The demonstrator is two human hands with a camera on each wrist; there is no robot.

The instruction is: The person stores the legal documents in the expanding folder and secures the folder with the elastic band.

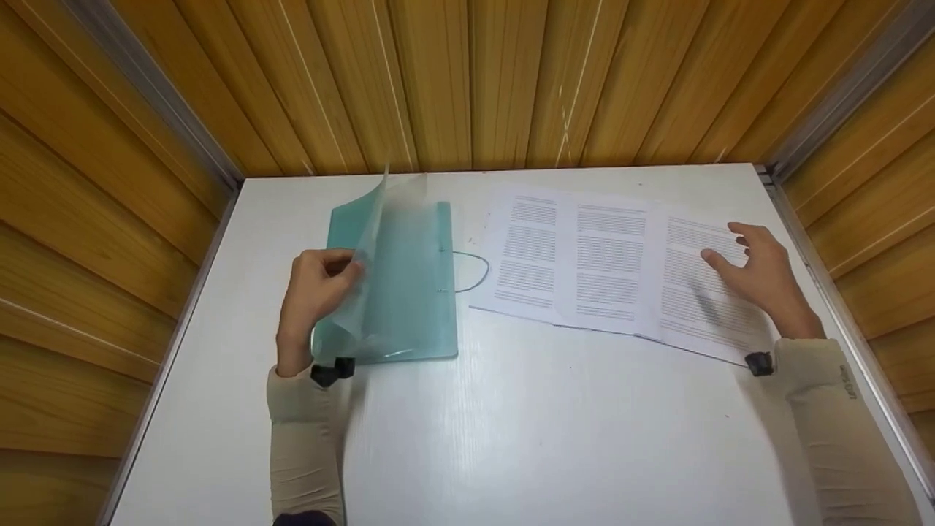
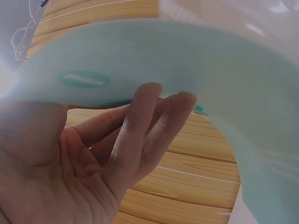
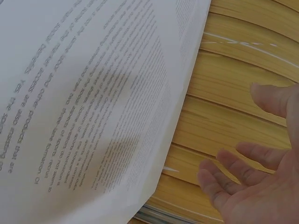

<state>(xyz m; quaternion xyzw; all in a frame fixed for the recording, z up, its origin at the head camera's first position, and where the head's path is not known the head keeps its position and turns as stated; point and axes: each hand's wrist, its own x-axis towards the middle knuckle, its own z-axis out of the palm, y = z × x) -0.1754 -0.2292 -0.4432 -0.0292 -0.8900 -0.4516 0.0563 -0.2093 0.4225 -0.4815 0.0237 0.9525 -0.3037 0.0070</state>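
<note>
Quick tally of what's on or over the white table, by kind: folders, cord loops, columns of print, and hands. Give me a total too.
Teal folder: 1
Cord loop: 1
Columns of print: 3 (I can't tell whether they're on separate sheets)
Hands: 2, left hand and right hand
Total: 7

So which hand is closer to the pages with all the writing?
The right hand. It hovers over the right side of the pages; the left hand is farther away, to their left, holding part of the green folder.
</note>
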